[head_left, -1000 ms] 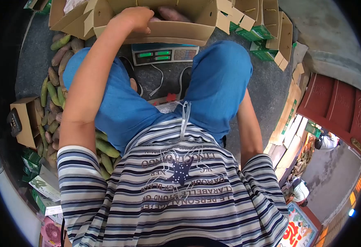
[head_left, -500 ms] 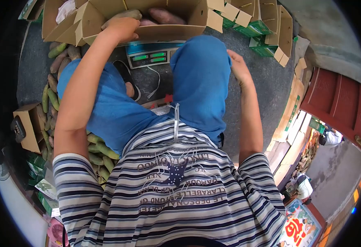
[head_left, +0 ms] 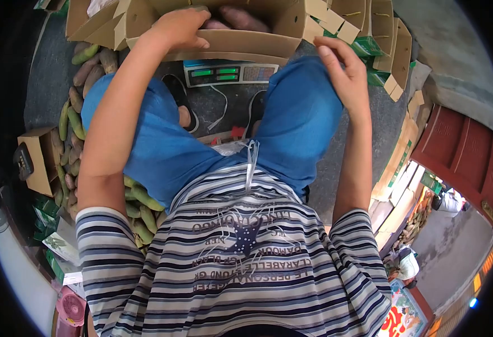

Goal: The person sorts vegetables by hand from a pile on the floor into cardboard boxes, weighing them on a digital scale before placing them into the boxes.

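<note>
My left hand [head_left: 180, 29] reaches over the front wall of a long cardboard box [head_left: 235, 44]. Its fingers curl over a brown root, mostly hidden beneath them, and the thumb sticks out to the right. Beside it in the box lie reddish sweet potatoes [head_left: 245, 20]. My right hand [head_left: 344, 73] is raised above my right knee, near the box's right corner, fingers apart and nothing in it. Below the box front, a digital scale [head_left: 229, 73] with green displays is on the floor, partly covered by the box.
Piled roots [head_left: 83, 73] run down the left side. A small open carton [head_left: 39, 163] stands beyond them. Green and brown cartons [head_left: 385, 50] are at the upper right. A white cable [head_left: 223, 106] lies between my feet. Flattened cardboard [head_left: 398, 146] lines the right.
My right hand has risen from beside my knee to above it, close to the box. My right knee has swung outward, uncovering more of the scale. The view has shifted slightly.
</note>
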Demonstrator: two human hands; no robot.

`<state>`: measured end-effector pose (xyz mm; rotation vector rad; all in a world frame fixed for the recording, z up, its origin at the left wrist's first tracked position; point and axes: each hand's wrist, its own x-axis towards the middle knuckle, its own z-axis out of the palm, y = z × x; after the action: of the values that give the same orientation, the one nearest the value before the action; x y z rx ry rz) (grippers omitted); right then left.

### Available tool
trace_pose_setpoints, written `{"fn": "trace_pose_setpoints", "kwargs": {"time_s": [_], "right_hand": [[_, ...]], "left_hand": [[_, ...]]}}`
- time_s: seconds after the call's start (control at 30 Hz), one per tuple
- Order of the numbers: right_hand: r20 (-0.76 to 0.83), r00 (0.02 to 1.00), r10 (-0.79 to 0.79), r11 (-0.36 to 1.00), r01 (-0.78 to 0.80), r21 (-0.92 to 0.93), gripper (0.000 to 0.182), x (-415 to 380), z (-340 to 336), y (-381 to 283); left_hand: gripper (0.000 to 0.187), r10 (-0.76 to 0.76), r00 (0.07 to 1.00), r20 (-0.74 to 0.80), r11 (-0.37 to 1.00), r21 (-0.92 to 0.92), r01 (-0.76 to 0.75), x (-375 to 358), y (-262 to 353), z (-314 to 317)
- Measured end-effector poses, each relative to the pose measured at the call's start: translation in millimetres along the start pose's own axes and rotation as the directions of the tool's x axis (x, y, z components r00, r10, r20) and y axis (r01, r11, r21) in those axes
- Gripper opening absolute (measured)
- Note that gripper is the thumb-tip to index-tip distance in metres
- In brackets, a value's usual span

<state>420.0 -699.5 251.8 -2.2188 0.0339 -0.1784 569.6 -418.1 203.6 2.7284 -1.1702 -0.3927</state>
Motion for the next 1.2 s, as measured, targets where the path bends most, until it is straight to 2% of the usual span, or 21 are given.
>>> {"fn": "trace_pose_setpoints", "kwargs": {"time_s": [0.03, 0.07, 0.17, 0.2, 0.3, 0.4, 0.5, 0.6, 0.7, 0.8, 0.9, 1.07, 1.2], "right_hand": [[0.038, 0.998, -0.060, 0.994, 0.063, -0.094, 0.026, 0, 1, -4], [0.086, 0.996, -0.039, 0.979, 0.056, -0.196, 0.027, 1, 0, -8], [0.065, 0.998, 0.011, 0.996, -0.006, -0.085, 0.026, 2, 3, 2], [0.062, 0.998, 0.005, 0.994, 0.002, -0.106, 0.026, 2, 3, 1], [0.058, 0.998, -0.007, 0.989, 0.015, -0.147, 0.025, 3, 5, -6], [0.054, 0.999, -0.005, 0.987, 0.014, -0.158, 0.025, 2, 5, -5], [0.046, 0.999, -0.029, 0.985, 0.037, -0.171, 0.024, 3, 7, -3], [0.030, 0.997, -0.073, 0.978, 0.077, -0.195, 0.023, 3, 11, -1], [0.010, 0.991, -0.135, 0.972, 0.134, -0.194, 0.021, 3, 17, -2], [-0.020, 0.981, -0.194, 0.966, 0.187, -0.181, 0.019, 4, 23, 0], [-0.054, 0.975, -0.217, 0.965, 0.205, -0.165, 0.016, 4, 26, 0], [-0.105, 0.949, -0.297, 0.942, 0.273, -0.195, 0.013, 7, 31, -5], [-0.082, 0.960, -0.267, 0.961, 0.258, -0.104, 0.013, 10, 28, -12]], "left_hand": [[0.054, -0.011, 1.000, 0.029, 1.000, 0.011, 0.011, 0, -2, 3], [0.055, -0.021, 0.998, 0.058, 1.000, 0.023, 0.020, 1, 0, 1], [0.057, -0.044, 0.991, 0.130, 0.999, 0.028, 0.041, 7, 2, 0], [0.058, -0.053, 0.987, 0.152, 0.998, 0.026, 0.050, 8, 2, 0], [0.061, -0.066, 0.989, 0.129, 0.998, -0.013, 0.068, 6, 4, 0], [0.062, 0.000, 1.000, 0.007, 1.000, 0.016, 0.000, 4, 6, 6], [0.061, 0.018, 1.000, -0.008, 0.998, 0.054, -0.018, 6, 4, 11], [0.059, -0.100, 0.971, 0.216, 0.995, 0.051, 0.091, 12, 6, 4], [0.051, -0.040, 0.991, 0.130, 0.998, 0.048, 0.034, 9, 4, 7], [0.052, -0.043, 0.992, 0.119, 0.996, 0.079, 0.033, 9, 2, 10], [0.053, -0.057, 0.980, 0.191, 0.994, 0.101, 0.039, 13, 5, 7], [0.051, -0.060, 0.977, 0.204, 0.996, 0.084, 0.043, 16, 3, 10], [0.050, -0.058, 0.978, 0.200, 0.998, 0.051, 0.048, 15, 6, 4]]}}
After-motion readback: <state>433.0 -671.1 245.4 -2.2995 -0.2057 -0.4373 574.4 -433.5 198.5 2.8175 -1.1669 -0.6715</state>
